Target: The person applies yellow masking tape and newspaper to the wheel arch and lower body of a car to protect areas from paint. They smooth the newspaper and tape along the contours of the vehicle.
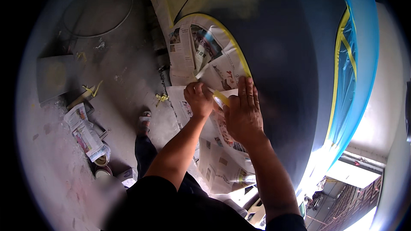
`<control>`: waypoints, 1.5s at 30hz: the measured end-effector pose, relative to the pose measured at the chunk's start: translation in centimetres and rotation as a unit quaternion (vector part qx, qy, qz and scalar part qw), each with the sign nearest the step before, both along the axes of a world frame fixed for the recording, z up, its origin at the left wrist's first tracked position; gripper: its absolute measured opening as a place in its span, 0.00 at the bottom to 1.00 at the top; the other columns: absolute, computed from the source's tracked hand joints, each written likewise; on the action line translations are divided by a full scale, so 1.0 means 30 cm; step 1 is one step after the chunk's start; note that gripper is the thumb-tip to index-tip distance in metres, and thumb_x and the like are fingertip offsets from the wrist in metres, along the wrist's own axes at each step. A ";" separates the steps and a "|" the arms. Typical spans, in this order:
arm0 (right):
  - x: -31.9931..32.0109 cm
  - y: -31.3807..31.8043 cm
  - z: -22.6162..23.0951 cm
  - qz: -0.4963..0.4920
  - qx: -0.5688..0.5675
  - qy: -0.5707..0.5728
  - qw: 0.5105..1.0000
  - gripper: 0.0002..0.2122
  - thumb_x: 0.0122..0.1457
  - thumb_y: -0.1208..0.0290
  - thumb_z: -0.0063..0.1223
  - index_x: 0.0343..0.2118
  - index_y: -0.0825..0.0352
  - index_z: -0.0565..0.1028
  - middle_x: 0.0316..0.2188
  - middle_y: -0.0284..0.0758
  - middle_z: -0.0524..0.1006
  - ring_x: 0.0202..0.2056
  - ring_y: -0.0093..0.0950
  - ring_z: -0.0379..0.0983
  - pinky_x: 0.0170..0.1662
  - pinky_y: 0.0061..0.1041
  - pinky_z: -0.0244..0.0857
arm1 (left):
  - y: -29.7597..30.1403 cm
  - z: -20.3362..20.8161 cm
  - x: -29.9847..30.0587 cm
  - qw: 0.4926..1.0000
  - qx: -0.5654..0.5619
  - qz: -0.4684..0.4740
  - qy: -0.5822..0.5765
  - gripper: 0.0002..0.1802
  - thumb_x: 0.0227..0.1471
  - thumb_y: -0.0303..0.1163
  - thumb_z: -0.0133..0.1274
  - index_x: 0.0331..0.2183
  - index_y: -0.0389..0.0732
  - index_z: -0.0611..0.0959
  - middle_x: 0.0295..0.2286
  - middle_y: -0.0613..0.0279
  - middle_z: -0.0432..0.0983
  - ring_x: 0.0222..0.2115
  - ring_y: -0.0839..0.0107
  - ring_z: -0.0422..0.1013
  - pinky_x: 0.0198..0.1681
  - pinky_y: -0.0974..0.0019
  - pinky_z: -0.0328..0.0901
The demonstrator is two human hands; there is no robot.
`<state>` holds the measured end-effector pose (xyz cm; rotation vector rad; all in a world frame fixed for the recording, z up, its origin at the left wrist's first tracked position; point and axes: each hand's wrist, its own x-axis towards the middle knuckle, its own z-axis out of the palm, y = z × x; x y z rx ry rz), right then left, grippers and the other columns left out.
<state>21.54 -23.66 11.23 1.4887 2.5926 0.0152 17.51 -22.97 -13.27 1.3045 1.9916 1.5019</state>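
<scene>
A dark grey car body panel (282, 68) curves past my hands. Its wheel arch is covered with newspaper (180, 60), edged by yellow masking tape (239, 51). My left hand (199, 99) is closed on the newspaper's edge below the arch, its fingertips partly hidden. My right hand (245, 113) lies at the arch's edge, several fingers stretched out and pressed on the panel beside the end of the tape line. A roll of yellow masking tape (221, 99) sits between the hands, against my right thumb and bent forefinger. More newspaper (216, 167) hangs below my forearms.
Blue plastic film (364, 81) with yellow tape covers the panel's right side. On the floor at left lie folded newspapers (87, 134), a grey board (55, 77), a can (102, 172) and yellow tape scraps (162, 97). My sandalled foot (145, 117) stands near the car.
</scene>
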 end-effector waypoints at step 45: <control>-0.045 -0.053 -0.106 -0.155 -0.250 0.119 0.948 0.15 0.56 0.64 0.59 0.43 0.67 0.74 0.36 0.43 0.80 0.36 0.42 0.79 0.40 0.36 0.71 | -0.187 0.123 -0.281 0.453 -0.184 -0.322 -0.811 0.13 0.50 0.35 0.64 0.37 0.46 0.78 0.35 0.69 0.74 0.38 0.76 0.68 0.46 0.65 0.61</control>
